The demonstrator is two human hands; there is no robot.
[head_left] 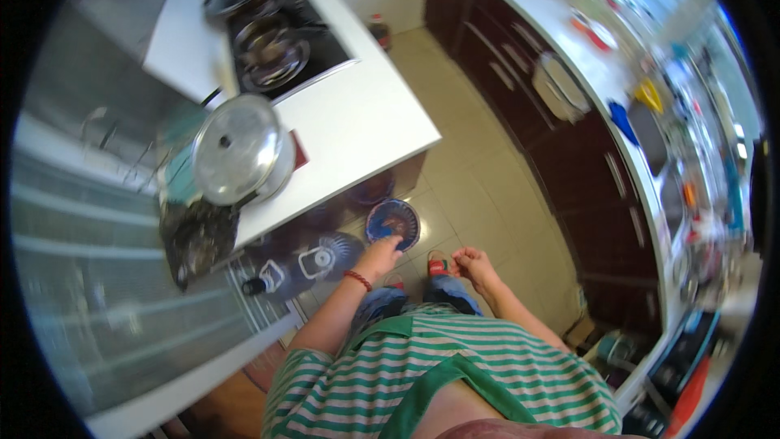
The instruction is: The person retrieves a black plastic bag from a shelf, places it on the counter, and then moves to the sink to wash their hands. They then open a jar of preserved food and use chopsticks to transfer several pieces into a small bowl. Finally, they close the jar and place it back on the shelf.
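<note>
My left hand (382, 256), with a red bead bracelet at its wrist, is above the near rim of a round blue basin (393, 219) on the floor; whether its fingers hold anything cannot be told. The basin has something reddish-brown and blue inside. My right hand (474, 265) is in front of me over the tiled floor, its fingers curled and thumb near the fingertips; it is too blurred to tell if something small is between them. Left of the basin stand large clear plastic bottles with handles (317, 262).
A white counter (353, 128) bears a large lidded metal pot (237, 149) near its edge, a black plastic bag (201, 238) and a cooktop (329, 42) with pots. Dark red cabinets (536, 128) line the right, below a cluttered counter with a sink. A bottle (379, 33) stands against the far wall.
</note>
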